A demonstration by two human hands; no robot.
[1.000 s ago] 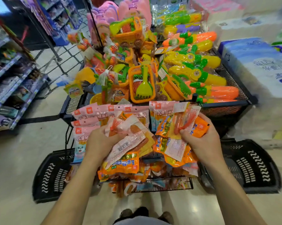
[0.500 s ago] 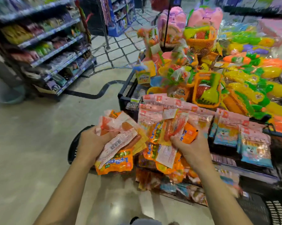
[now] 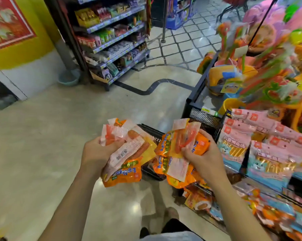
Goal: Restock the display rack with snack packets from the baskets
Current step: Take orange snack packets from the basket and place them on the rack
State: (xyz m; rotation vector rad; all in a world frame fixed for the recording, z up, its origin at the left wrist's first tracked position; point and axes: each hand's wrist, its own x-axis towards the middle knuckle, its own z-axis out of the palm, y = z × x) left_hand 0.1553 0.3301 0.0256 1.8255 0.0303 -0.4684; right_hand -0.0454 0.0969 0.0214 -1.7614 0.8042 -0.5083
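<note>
Open floor [image 3: 42,136] left; hands [image 3: 98,153] grip snack packets [image 3: 127,159].

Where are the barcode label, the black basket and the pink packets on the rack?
barcode label [image 3: 122,154]: head view, on the printed bars, in the left hand's bundle.
black basket [image 3: 151,132]: head view, on its rim between the two bundles.
pink packets [image 3: 237,136]: head view, on the front of the leftmost hanging packet.
</note>
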